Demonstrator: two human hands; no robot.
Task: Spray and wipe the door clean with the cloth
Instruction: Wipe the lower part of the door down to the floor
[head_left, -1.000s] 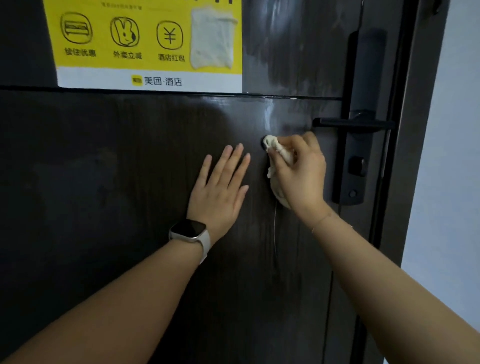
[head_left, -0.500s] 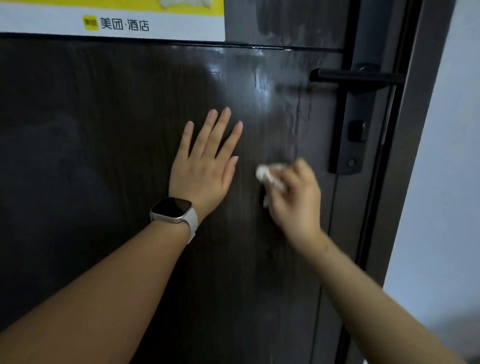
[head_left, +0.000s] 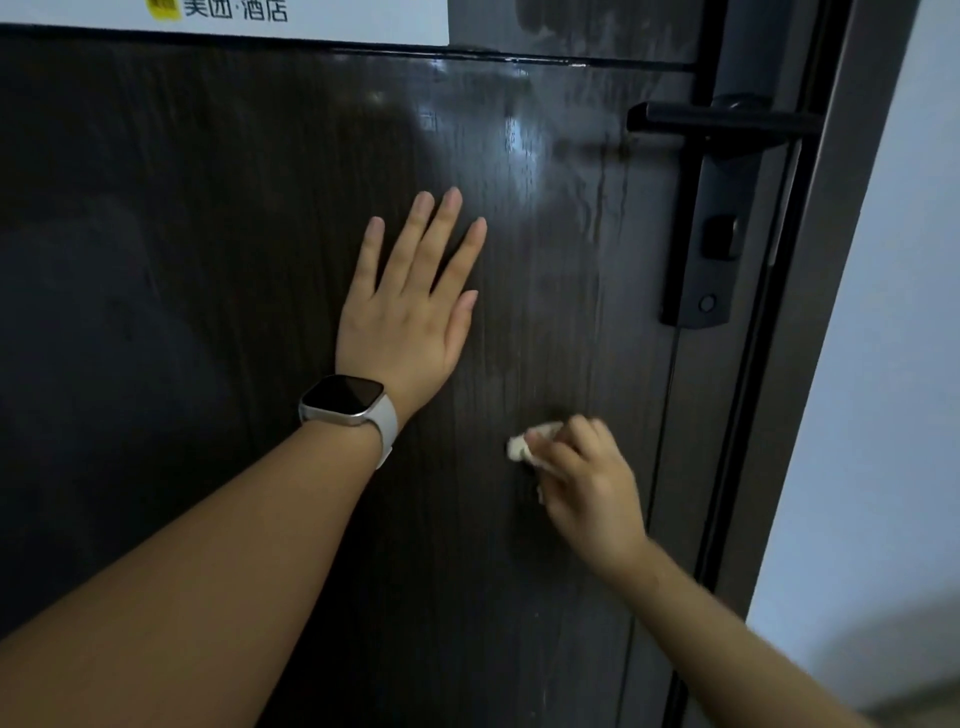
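A dark wood-grain door (head_left: 208, 260) fills the view, with wet streaks shining below its upper seam near the handle. My left hand (head_left: 410, 306) lies flat on the door, fingers straight and spread, a watch on its wrist. My right hand (head_left: 587, 483) is lower and to the right, its fingers curled round a bunched white cloth (head_left: 522, 444) held against the door. Only a small end of the cloth shows past the fingers. No spray bottle is in view.
A black lever handle (head_left: 722, 122) and its lock plate (head_left: 711, 249) stand at the door's right edge. The dark door frame (head_left: 810, 364) runs down beside it, then a pale wall (head_left: 893, 364). A white-edged poster (head_left: 260, 21) sits at the top left.
My right hand has drawn the cloth down the door from beside the handle to well below the lock plate. My left hand stays flat on the door. The view has tilted downward.
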